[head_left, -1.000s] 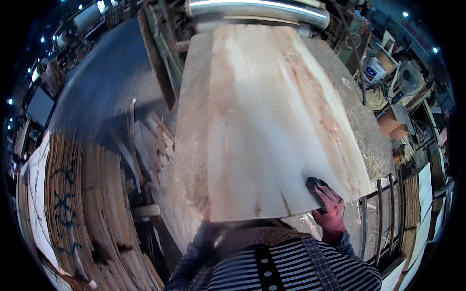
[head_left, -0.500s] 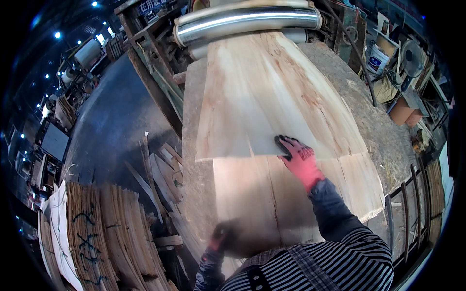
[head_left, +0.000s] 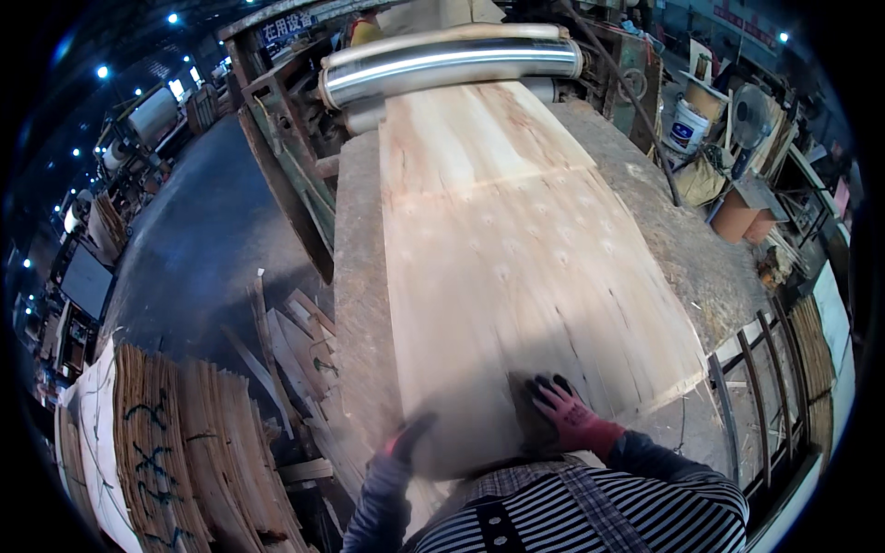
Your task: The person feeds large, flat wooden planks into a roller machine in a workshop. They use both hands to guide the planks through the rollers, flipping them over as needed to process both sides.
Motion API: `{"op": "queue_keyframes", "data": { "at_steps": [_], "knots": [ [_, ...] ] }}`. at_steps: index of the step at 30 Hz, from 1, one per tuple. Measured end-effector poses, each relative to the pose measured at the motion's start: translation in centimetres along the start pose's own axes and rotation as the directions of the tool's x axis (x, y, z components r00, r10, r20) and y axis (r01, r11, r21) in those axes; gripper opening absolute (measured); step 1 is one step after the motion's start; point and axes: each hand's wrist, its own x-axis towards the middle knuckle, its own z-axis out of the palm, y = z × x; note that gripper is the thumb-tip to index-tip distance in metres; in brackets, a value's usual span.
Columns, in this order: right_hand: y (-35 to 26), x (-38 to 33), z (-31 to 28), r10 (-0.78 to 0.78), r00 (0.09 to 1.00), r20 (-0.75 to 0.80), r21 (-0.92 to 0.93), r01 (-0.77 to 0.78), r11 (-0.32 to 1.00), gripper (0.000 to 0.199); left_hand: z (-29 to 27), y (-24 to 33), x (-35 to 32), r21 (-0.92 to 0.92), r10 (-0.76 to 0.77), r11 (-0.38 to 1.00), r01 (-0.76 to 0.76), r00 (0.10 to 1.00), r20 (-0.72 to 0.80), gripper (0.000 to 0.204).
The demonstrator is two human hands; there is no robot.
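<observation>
Near veneer sheet (head_left: 516,267) lies flat on the worktop (head_left: 359,276), running away toward the steel roller (head_left: 452,69). Right hand (head_left: 579,422), gloved, is palm down over the sheet's near part, a bit right of middle; its fingers (head_left: 553,394) are spread, pointing forward and left, gripping nothing, with most of the sheet beyond them. Left hand (head_left: 412,437) is at the sheet's near left edge, blurred; can't tell how far its fingers open or if they pinch the edge. Far veneer sheet (head_left: 461,129) lies past the near one, well apart from both hands, far end at the roller. Overlapping or butted, can't tell.
</observation>
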Motion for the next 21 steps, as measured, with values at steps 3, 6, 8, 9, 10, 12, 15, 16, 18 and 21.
{"op": "queue_keyframes", "data": {
  "at_steps": [3,6,8,9,10,12,15,16,18,21],
  "knots": [
    [-1.4,-4.9,1.3,0.140,0.990,0.005,-0.031,-0.140,0.990,0.078,3.8,5.6,0.3,0.107,0.136,0.982,-0.155,0.977,0.165,0.033],
    [-1.8,-6.4,1.1,0.277,0.930,-0.240,0.117,-0.255,0.960,0.068,7.9,11.5,-1.9,-0.063,0.140,0.990,-0.129,0.963,0.232,0.033],
    [-2.3,-8.1,0.2,0.289,0.865,-0.410,0.123,-0.261,0.957,0.057,8.8,13.0,-4.7,0.053,0.268,0.953,-0.297,0.915,0.301,0.034],
    [-2.3,-8.9,0.5,0.290,0.841,-0.457,0.108,-0.271,0.956,0.054,8.4,12.4,-5.3,0.058,0.266,0.952,-0.299,0.910,0.317,0.034],
    [-3.5,-10.0,0.5,0.270,0.796,-0.541,0.133,-0.237,0.962,0.051,8.1,11.7,-6.0,0.058,0.266,0.952,-0.300,0.905,0.331,0.034],
    [-3.6,-11.4,1.6,0.039,0.850,-0.525,0.095,0.013,0.995,0.049,7.4,12.0,-8.3,-0.399,0.143,0.917,-0.026,0.953,0.266,0.036],
    [-4.3,-11.4,3.3,0.096,0.871,-0.482,0.179,-0.010,0.984,0.043,6.4,11.9,-9.1,-0.699,-0.011,0.698,0.157,0.978,0.210,0.037],
    [-4.9,-10.8,2.4,0.119,0.881,-0.458,0.101,-0.081,0.992,0.042,6.0,11.7,-8.8,-0.743,-0.055,0.643,0.187,0.978,0.199,0.038],
    [-5.1,-9.9,1.1,0.095,0.903,-0.419,-0.060,-0.132,0.989,0.043,5.5,12.3,-7.7,-0.654,-0.155,0.733,0.185,0.982,0.105,0.036],
    [-1.9,-8.4,1.8,-0.049,0.919,-0.390,-0.145,-0.009,0.989,0.055,5.0,13.6,-6.7,-0.124,0.052,0.991,-0.044,0.997,0.061,0.034]
  ]
}}
